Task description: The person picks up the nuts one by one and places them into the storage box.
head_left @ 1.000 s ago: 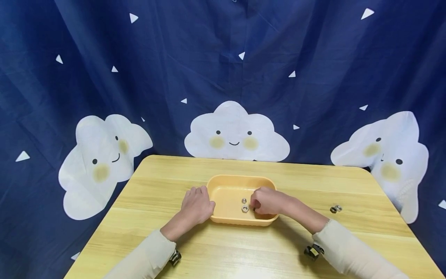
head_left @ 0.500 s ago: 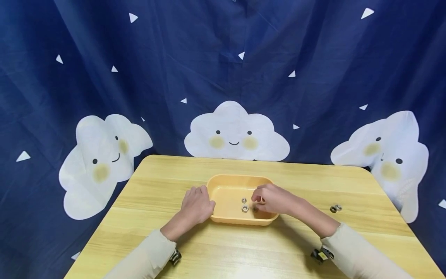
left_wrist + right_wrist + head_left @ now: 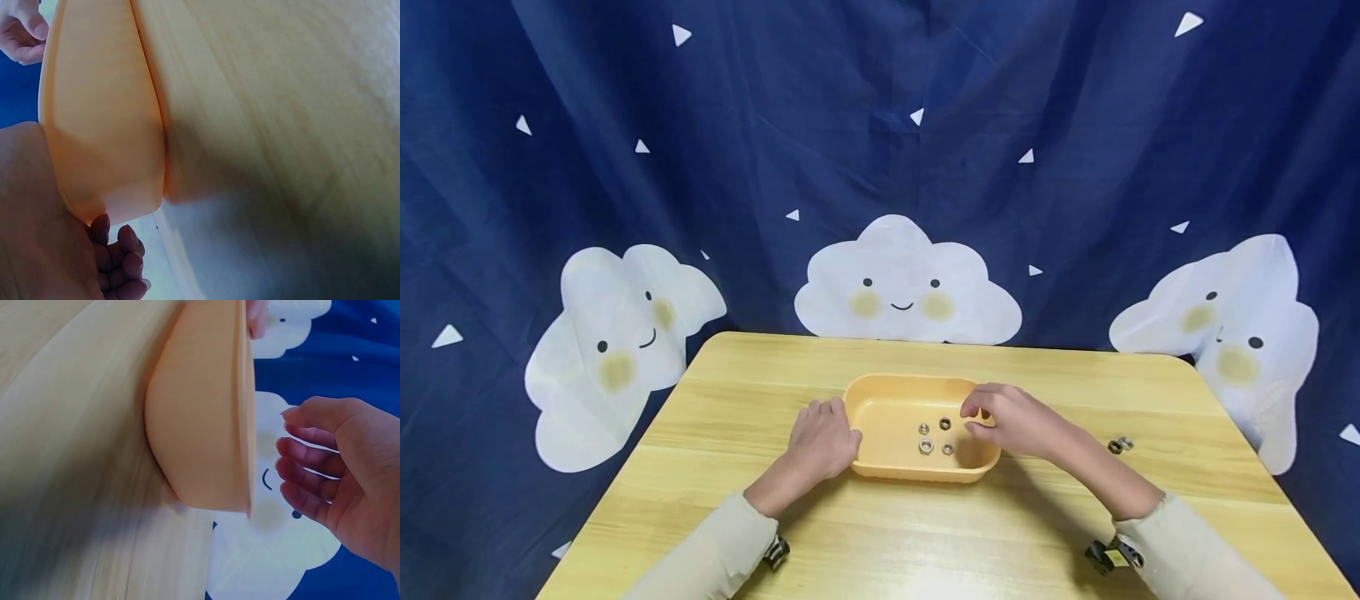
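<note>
A shallow yellow-orange plastic tray (image 3: 887, 472) stands on the table. My left hand (image 3: 823, 439) grips its left end, thumb over the rim and fingers outside; the left wrist view shows those fingers (image 3: 119, 265) curled by the tray wall (image 3: 103, 106). Several hex nuts lie inside, among them a larger silver nut (image 3: 927, 447), a small silver nut (image 3: 923, 428), a dark nut (image 3: 945, 423) and another nut (image 3: 948, 448). Over the tray's right end hovers my right hand (image 3: 1018, 419), fingers loosely bent and nothing between them. In the right wrist view that hand (image 3: 350, 462) is apart from the rim.
To the right of the tray, a dark nut (image 3: 1115, 447) and a silver nut (image 3: 1125, 442) lie close together on the wooden table (image 3: 715, 550). Behind the table's far edge hangs a blue curtain (image 3: 850, 100) printed with clouds.
My right hand has let go of a dark nut in the tray, its fingers have parted, and it has risen to the right. The left hand has kept its grip on the tray.
</note>
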Demonstrator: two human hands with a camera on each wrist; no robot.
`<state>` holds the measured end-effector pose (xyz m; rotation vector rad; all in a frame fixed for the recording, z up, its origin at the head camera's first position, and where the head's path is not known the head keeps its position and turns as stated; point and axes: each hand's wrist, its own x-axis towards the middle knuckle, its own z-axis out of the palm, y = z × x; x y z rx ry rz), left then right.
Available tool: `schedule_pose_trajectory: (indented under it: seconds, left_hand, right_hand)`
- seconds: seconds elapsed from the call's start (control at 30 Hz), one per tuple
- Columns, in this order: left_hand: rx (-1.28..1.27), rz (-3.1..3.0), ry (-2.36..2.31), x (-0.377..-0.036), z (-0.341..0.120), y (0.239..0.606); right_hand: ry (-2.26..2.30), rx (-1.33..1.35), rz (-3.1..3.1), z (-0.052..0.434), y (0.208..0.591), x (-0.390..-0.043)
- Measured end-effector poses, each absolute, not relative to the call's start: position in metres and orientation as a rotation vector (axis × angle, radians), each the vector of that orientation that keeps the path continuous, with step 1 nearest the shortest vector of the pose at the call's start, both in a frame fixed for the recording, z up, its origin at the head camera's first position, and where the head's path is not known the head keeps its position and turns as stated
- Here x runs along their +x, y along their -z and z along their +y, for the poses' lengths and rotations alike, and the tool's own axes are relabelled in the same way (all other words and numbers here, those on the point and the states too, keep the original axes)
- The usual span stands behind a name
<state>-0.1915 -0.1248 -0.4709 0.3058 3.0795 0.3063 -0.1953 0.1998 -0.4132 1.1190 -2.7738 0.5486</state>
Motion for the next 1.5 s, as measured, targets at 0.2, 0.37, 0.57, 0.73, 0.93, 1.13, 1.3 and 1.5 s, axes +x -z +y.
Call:
schedule_pose_trajectory:
  seconds: [0.2, 0.37, 0.57, 0.73, 0.93, 1.13, 1.3, 1.5]
  left_hand:
    - [0.308, 3.081, -0.328, -0.192, -0.125, 0.472]
    - [0.311, 3.088, -0.317, -0.191, -0.125, 0.471]
    - [0.295, 3.082, -0.317, -0.191, -0.126, 0.471]
    - [0.291, 3.08, -0.327, -0.191, -0.125, 0.473]
    - [0.285, 3.06, -0.342, -0.19, -0.125, 0.474]
    - [0.295, 3.055, -0.346, -0.191, -0.125, 0.472]
    - [0.306, 3.081, -0.34, -0.192, -0.125, 0.471]
    - [0.304, 3.082, -0.328, -0.192, -0.126, 0.47]
  right_hand:
    - [-0.612, 1.075, -2.708, 0.209, 0.415, -0.192]
    - [-0.664, 0.99, -2.674, 0.217, 0.418, -0.188]
    - [-0.693, 0.928, -2.658, 0.229, 0.419, -0.185]
    - [-0.709, 0.883, -2.65, 0.236, 0.422, -0.182]
    - [-0.757, 0.876, -2.608, 0.244, 0.429, -0.178]
    - [-0.805, 0.862, -2.577, 0.254, 0.432, -0.176]
    - [-0.805, 0.826, -2.58, 0.262, 0.431, -0.174]
    - [-0.801, 0.78, -2.577, 0.274, 0.433, -0.168]
